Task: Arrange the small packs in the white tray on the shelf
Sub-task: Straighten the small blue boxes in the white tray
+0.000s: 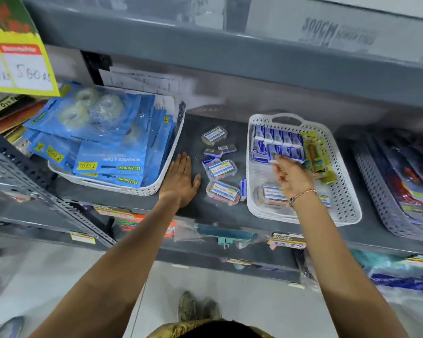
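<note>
A white perforated tray (344, 198) stands on the grey shelf (195, 132). At its far end small blue packs (279, 142) stand in rows, beside a green blister pack (315, 152). My right hand (291, 176) is inside the tray, its fingertips pinching a small blue pack (275, 156) at the near row. A clear labelled case (271, 193) lies in the tray under my wrist. Loose small blue packs (226, 148) and clear labelled cases (222, 191) lie on the shelf left of the tray. My left hand (181, 179) rests flat on the shelf, fingers apart, holding nothing.
A white tray of blue tape dispenser packs (95, 142) sits at the left, touching my left hand's side. A grey perforated tray (386, 203) of carded items is at the right. Another shelf (230, 57) overhangs above. A yellow price sign (17, 57) hangs top left.
</note>
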### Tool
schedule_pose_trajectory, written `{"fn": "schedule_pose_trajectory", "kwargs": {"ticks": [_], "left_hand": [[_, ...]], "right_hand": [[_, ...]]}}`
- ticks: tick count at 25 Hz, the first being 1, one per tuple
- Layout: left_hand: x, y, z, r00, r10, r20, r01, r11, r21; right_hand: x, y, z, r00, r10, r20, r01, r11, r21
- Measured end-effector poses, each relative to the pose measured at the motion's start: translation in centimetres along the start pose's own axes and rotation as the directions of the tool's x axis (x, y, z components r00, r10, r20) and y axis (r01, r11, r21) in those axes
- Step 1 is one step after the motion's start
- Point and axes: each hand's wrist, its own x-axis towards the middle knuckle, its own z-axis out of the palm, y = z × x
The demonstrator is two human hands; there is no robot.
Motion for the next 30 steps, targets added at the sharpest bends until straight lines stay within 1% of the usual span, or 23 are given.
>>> {"fn": "schedule_pose_trajectory", "kwargs": {"ticks": [2,4,6,8,10,12,19,25,30], "left_hand": [[0.1,0.0,0.1,1.0,-0.001,0.003,0.001,1.0,-0.018],[0.2,0.0,0.2,1.0,0.006,0.001,-0.006,0.999,-0.039],[0.2,-0.1,0.3,1.0,0.014,-0.007,-0.015,0.998,-0.061],[0.1,-0.2,0.3,1.0,0.016,-0.017,-0.018,0.997,-0.075],[0.0,-0.2,0.4,0.999,0.014,-0.029,-0.016,0.997,-0.069],[-0.1,-0.2,0.4,0.999,0.013,-0.042,-0.015,0.998,-0.056],[-0.2,-0.2,0.4,0.998,0.014,-0.053,-0.018,0.996,-0.082],[-0.2,-0.3,0.5,0.999,0.011,-0.054,-0.015,0.997,-0.081],[-0.1,-0.3,0.6,0.998,0.016,-0.055,-0.019,0.997,-0.069]], "right_hand": [[0.8,-1.1,0.2,0.996,-0.063,-0.068,0.054,0.989,-0.137],[1.4,-2.1,1.2,0.986,-0.137,-0.1,0.116,0.975,-0.19],[2.3,-2.8,2.5,0.967,-0.216,-0.137,0.169,0.942,-0.289],[3.7,-2.8,3.6,0.953,-0.267,-0.143,0.171,0.863,-0.475],[5.1,-2.4,4.2,0.954,-0.274,-0.123,0.126,0.738,-0.663],[5.6,-1.9,4.4,0.955,-0.278,-0.109,0.097,0.633,-0.768],[5.2,-1.1,4.9,0.942,-0.312,-0.124,0.085,0.579,-0.811],[5.2,-1.5,4.5,0.933,-0.357,-0.046,0.143,0.483,-0.864],[5.4,-1.2,4.3,0.95,-0.312,-0.023,0.124,0.443,-0.888]]}}
